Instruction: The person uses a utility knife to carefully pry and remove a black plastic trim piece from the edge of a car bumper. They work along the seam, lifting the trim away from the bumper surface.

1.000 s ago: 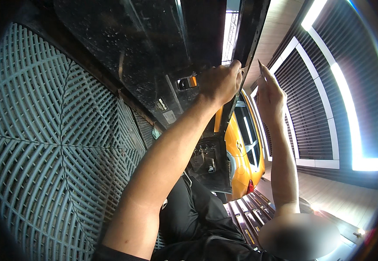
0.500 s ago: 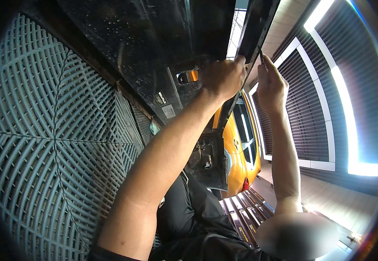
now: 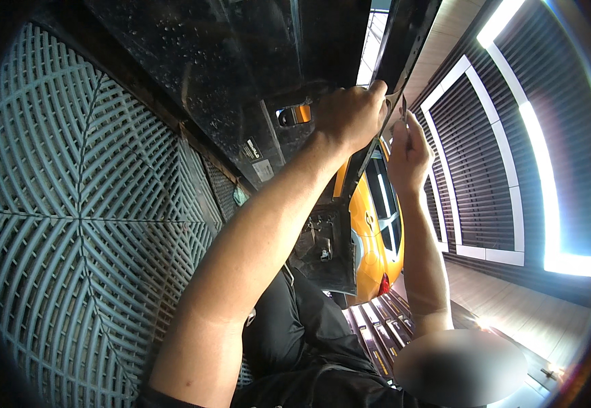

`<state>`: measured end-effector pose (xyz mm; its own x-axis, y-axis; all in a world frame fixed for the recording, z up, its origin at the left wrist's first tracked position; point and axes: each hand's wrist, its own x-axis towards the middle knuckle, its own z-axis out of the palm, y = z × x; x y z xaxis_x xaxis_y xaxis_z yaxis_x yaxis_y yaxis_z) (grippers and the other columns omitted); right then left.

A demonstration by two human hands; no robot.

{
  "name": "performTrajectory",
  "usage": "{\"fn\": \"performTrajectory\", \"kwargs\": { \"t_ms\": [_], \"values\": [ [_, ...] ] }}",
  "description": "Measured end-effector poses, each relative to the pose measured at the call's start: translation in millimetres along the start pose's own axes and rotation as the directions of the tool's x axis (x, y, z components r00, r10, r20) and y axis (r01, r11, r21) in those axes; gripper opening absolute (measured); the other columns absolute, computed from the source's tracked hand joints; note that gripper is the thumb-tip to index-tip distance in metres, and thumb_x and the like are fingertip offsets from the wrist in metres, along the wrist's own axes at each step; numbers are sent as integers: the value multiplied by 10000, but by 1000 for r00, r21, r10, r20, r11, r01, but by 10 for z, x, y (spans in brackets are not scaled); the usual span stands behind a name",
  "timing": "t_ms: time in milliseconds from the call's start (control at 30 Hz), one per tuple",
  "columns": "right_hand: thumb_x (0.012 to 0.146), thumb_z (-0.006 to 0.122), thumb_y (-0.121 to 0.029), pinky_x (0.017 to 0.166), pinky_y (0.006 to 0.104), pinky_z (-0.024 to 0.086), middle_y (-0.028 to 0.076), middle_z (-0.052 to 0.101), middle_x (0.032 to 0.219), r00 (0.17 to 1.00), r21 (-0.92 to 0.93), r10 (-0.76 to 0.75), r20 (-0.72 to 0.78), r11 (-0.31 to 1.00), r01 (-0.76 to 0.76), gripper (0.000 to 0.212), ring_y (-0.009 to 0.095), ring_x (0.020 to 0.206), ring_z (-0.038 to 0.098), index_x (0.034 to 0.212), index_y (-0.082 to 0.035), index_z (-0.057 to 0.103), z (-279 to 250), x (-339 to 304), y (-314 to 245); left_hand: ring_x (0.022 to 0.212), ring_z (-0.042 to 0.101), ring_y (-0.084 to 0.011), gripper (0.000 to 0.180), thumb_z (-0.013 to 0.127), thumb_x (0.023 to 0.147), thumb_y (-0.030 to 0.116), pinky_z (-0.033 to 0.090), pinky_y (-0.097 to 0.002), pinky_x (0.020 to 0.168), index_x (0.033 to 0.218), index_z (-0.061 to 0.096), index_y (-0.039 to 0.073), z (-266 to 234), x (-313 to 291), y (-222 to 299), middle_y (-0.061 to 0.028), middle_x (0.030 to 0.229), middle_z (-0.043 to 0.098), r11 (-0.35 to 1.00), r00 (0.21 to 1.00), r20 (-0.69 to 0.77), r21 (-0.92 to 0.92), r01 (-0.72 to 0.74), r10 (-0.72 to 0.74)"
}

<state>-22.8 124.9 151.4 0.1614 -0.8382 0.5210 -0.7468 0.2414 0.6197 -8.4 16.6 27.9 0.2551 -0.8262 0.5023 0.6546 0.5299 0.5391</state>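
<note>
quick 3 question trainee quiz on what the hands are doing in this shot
1. True or false: the left hand grips the edge of the dark metal panel.
2. What colour is the car behind the forearms: A green, B orange-yellow, C white?
3. The right hand pinches a thin ____ sliver, its grip closed.

Key: 1 true; 2 B; 3 metal

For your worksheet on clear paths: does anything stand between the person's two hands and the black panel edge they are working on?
Nothing visible does. The left hand is already closed on the black panel edge, and the right hand, pinching a thin tool, is right beside that edge. The yellow car lies farther back, out of the way.
</note>
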Motion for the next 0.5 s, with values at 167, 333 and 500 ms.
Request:
{"fn": "performTrajectory", "kwargs": {
  "t_ms": [167,333,500],
  "values": [
    [1025,632,-168,656,307,521,129,707,832,999,14,26,37,1000,-27,329,145,673,651,1338,-76,672,32,-45,-35,673,718,-362,91,661,922,145,560,-483,598,881,649,64,28,9,-35,-170,706,699,1000,999,-18,-6,-29,29],
    [1036,608,-175,765,357,566,190,748,987,999,40,34,13,999,-35,339,244,862,753,1347,-50,661,106,-36,-47,696,773,-300,208,615,1003,238,621,-428,601,1098,678,63,12,7,-64,-133,779,763,996,995,98,84,-44,36],
    [1036,604,-165,783,359,567,202,751,1025,999,32,51,-18,998,-50,353,263,894,756,1357,-27,654,175,-51,-37,685,772,-289,177,634,988,213,621,-429,589,1068,674,60,7,7,-76,-126,759,756,993,994,97,98,-66,56]
  ]
}}
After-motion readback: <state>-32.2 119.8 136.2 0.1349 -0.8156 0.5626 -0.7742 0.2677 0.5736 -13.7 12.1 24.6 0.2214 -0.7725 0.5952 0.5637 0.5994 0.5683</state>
